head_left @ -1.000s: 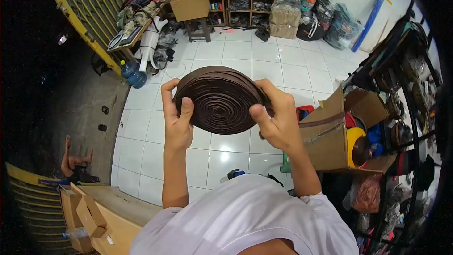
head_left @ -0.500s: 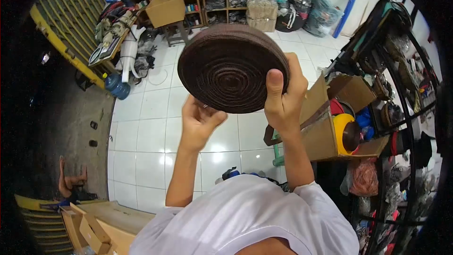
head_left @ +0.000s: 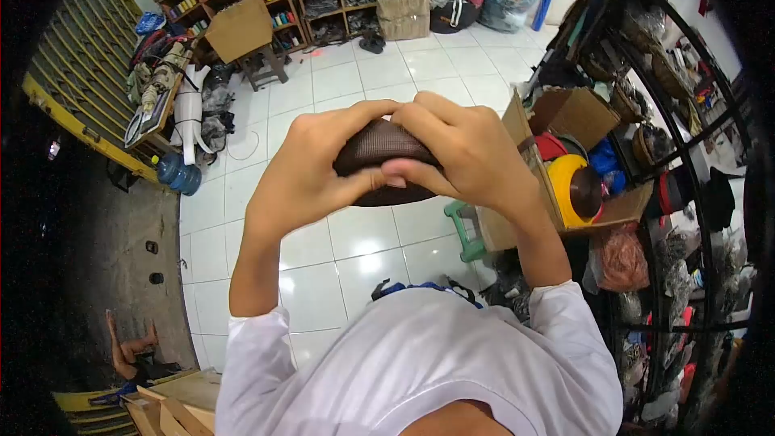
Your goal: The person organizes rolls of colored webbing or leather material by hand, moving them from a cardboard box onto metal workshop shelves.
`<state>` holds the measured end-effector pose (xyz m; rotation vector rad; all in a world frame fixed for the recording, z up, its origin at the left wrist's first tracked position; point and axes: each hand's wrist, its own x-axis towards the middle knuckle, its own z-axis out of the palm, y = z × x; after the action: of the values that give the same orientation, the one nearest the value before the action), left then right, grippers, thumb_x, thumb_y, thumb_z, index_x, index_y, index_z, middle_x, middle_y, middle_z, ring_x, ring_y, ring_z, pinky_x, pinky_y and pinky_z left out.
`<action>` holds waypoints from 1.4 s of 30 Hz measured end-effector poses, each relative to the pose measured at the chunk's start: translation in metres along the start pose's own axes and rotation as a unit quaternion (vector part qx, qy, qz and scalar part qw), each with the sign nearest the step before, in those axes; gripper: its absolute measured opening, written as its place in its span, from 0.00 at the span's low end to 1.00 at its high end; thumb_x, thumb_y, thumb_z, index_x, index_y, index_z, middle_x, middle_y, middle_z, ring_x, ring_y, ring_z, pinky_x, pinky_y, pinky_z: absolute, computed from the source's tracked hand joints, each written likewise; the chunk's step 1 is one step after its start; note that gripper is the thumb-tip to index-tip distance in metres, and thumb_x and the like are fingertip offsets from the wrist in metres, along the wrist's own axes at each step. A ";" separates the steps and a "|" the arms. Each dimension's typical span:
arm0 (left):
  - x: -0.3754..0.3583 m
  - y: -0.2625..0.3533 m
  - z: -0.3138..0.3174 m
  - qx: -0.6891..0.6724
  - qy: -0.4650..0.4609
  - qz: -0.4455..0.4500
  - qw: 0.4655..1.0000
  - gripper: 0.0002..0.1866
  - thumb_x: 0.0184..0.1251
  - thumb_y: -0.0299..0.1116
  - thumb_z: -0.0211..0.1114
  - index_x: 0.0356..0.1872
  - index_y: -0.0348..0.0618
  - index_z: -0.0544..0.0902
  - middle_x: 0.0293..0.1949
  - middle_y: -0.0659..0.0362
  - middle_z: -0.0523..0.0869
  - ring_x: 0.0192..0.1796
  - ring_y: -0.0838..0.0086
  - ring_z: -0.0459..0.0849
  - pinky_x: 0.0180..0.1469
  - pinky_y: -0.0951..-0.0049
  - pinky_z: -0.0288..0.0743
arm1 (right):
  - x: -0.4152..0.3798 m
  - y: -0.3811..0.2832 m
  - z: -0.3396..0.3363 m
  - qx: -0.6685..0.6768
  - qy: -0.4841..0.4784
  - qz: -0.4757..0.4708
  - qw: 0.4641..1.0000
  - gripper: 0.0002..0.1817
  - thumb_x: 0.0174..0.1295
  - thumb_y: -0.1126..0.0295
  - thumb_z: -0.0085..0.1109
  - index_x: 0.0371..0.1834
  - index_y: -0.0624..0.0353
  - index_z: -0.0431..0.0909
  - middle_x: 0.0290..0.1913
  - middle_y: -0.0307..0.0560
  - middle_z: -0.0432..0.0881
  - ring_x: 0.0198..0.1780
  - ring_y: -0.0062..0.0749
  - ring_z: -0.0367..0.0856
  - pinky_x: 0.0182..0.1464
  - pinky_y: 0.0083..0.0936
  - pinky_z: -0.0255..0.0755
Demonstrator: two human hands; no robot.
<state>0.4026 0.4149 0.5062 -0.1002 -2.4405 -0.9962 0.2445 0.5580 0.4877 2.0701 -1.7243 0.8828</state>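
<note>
Floor (head_left: pixel 363 234): white tiles, open carton (head_left: pixel 577 115) at right.
Roll (head_left: pixel 383 148): brown, raised over the floor.
Grip: I have left hand (head_left: pixel 307 165) and right hand (head_left: pixel 467 149) clasping it from either side.

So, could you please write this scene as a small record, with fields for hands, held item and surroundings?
left hand: grips one side of the dark brown roll
right hand: grips its other side
held item: roll, partly hidden by both hands
picture right: open cardboard box, yellow item inside
picture left: large blue bottle
floor: white tiles
</note>
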 end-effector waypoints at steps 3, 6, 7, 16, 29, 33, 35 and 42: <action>0.003 -0.011 0.023 0.023 0.065 0.065 0.995 0.27 0.44 0.26 0.75 0.50 0.36 0.80 0.39 0.49 0.87 0.38 0.62 0.87 0.43 0.72 0.79 | -0.009 0.003 -0.003 -0.016 0.043 0.025 0.999 0.22 0.56 0.49 0.65 0.37 0.58 0.75 0.32 0.45 0.73 0.26 0.42 0.78 0.28 0.33 0.72; -0.005 -0.012 0.037 -0.049 0.083 0.012 0.995 0.25 0.46 0.27 0.76 0.49 0.35 0.81 0.39 0.52 0.87 0.40 0.70 0.87 0.45 0.75 0.78 | -0.020 0.000 -0.003 -0.003 0.171 0.085 0.982 0.25 0.52 0.48 0.69 0.37 0.59 0.77 0.31 0.46 0.73 0.26 0.41 0.78 0.28 0.31 0.73; -0.007 -0.014 0.041 -0.083 0.154 -0.017 0.984 0.24 0.48 0.29 0.77 0.49 0.34 0.81 0.39 0.54 0.87 0.41 0.73 0.86 0.46 0.76 0.78 | -0.024 0.004 -0.001 -0.009 0.172 0.086 0.981 0.25 0.52 0.48 0.69 0.37 0.59 0.77 0.31 0.46 0.73 0.26 0.41 0.78 0.28 0.31 0.73; 0.000 -0.035 0.043 -0.308 0.111 -0.092 0.940 0.26 0.54 0.38 0.76 0.48 0.31 0.79 0.40 0.56 0.85 0.43 0.76 0.82 0.48 0.76 0.75 | -0.038 0.029 -0.003 0.162 0.154 0.178 0.958 0.22 0.64 0.49 0.57 0.38 0.61 0.75 0.24 0.55 0.79 0.27 0.51 0.81 0.32 0.35 0.72; 0.003 -0.046 0.089 -0.290 0.275 -0.080 0.913 0.26 0.62 0.42 0.71 0.53 0.34 0.74 0.45 0.57 0.81 0.50 0.75 0.78 0.55 0.73 0.71 | -0.045 0.023 0.011 0.183 0.203 0.260 0.926 0.23 0.61 0.50 0.62 0.41 0.63 0.75 0.29 0.56 0.83 0.33 0.53 0.84 0.35 0.38 0.75; 0.006 -0.030 0.029 -0.292 0.016 -0.108 0.950 0.34 0.50 0.42 0.79 0.54 0.33 0.75 0.42 0.59 0.84 0.46 0.75 0.82 0.52 0.77 0.72 | -0.025 0.016 -0.016 0.048 -0.029 0.127 0.990 0.22 0.59 0.49 0.63 0.38 0.60 0.77 0.26 0.55 0.81 0.30 0.51 0.82 0.34 0.33 0.74; -0.004 -0.030 0.022 -0.157 0.019 -0.091 0.983 0.33 0.52 0.46 0.78 0.52 0.31 0.77 0.41 0.58 0.84 0.43 0.76 0.83 0.49 0.77 0.73 | -0.013 0.012 -0.009 0.067 -0.003 0.129 0.989 0.22 0.57 0.48 0.64 0.37 0.58 0.77 0.25 0.54 0.81 0.30 0.51 0.82 0.33 0.34 0.74; -0.049 -0.027 0.032 -0.186 0.489 -0.102 0.846 0.28 0.68 0.48 0.62 0.53 0.28 0.73 0.46 0.48 0.82 0.45 0.66 0.85 0.47 0.68 0.83 | 0.016 -0.016 0.035 0.204 0.188 0.160 0.947 0.25 0.56 0.49 0.67 0.41 0.61 0.77 0.25 0.54 0.82 0.28 0.51 0.83 0.32 0.35 0.75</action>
<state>0.4255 0.4227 0.4459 0.4452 -1.3237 -1.2030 0.2699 0.5287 0.4738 1.6958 -1.7942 1.7385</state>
